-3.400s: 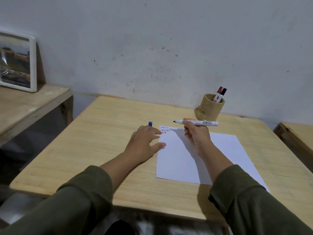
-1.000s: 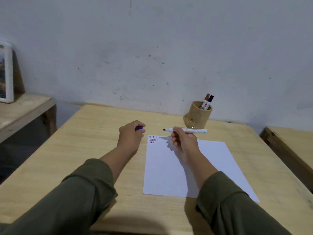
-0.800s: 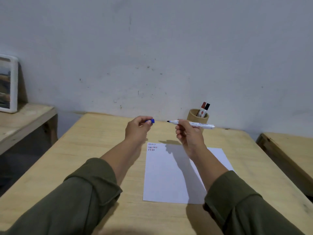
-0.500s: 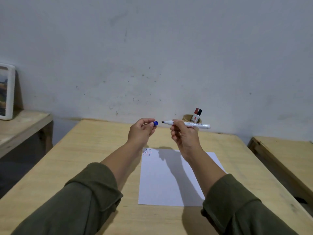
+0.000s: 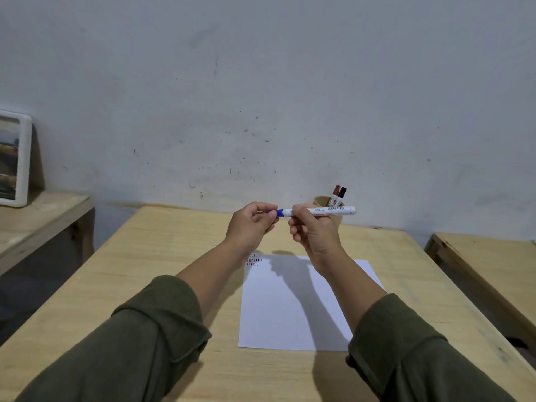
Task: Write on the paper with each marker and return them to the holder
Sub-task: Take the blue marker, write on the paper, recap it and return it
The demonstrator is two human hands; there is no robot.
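Observation:
Both hands are raised above the wooden table [image 5: 162, 256]. My right hand [image 5: 314, 233] grips a white marker [image 5: 327, 211] held level, its tip pointing left. My left hand [image 5: 251, 224] pinches the blue cap [image 5: 280, 212], which sits over the marker's tip. A white sheet of paper [image 5: 290, 311] lies below, with short rows of small marks [image 5: 254, 259] at its top left corner. Behind my right hand stands a tan cup holder [image 5: 322, 201], partly hidden, with a red-capped marker [image 5: 336, 190] and a black-capped marker [image 5: 342, 192] in it.
A lower wooden shelf [image 5: 37, 221] on the left carries a white-framed picture [image 5: 13, 158] leaning on the wall. Another wooden bench [image 5: 487, 265] stands at the right. A grey wall rises just behind the table.
My left hand picked the blue cap up from the table. Both hands rose and came together, and the cap now meets the marker's tip.

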